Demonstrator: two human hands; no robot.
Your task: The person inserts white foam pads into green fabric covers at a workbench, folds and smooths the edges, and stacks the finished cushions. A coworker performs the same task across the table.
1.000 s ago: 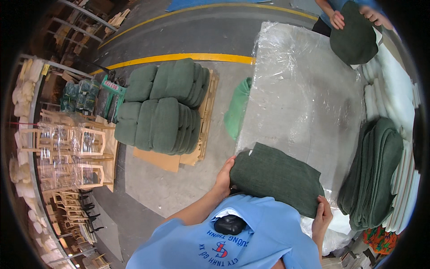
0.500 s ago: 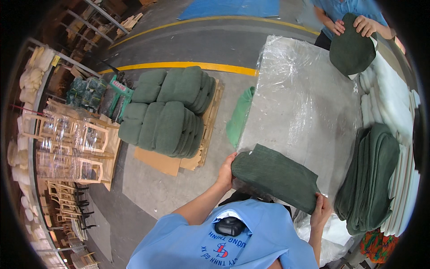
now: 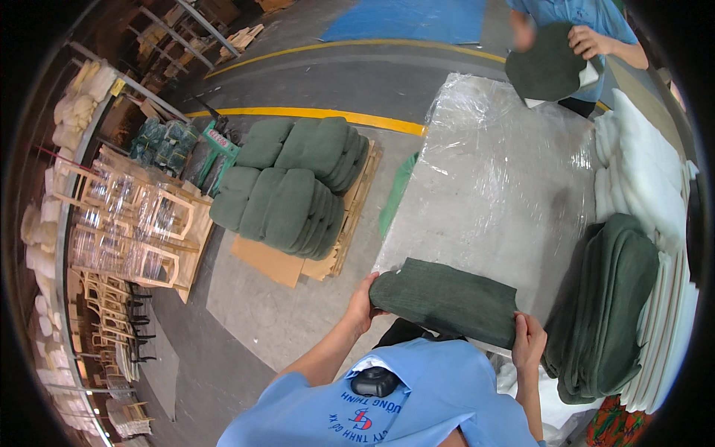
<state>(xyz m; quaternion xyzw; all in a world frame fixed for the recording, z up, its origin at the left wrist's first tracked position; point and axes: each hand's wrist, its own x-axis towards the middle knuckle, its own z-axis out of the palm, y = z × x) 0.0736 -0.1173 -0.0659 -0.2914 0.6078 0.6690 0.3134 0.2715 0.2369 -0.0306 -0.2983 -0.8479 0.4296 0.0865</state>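
A dark green fabric cushion cover [image 3: 447,299] stretches between my hands over the near edge of the plastic-wrapped table [image 3: 499,194]. My left hand [image 3: 363,302] grips its rounded left end, fingers partly hidden beneath. At the opposite, straighter end, my right hand [image 3: 527,339] pinches the right edge. The cover looks flat and slightly tilted. Just right of it lies a thick stack of similar dark green covers [image 3: 607,305].
Across the table a co-worker's hand [image 3: 588,42] holds another green cover [image 3: 547,63] with white padding. White padding [image 3: 644,167] is piled at the right. Green cushions [image 3: 287,197] fill a pallet at the left. Wrapped wooden chair frames [image 3: 141,216] stand farther left.
Both my hands have moved slightly left and nearer with the cover between them. The co-worker's cover has shifted left, and one of their hands is now blurred.
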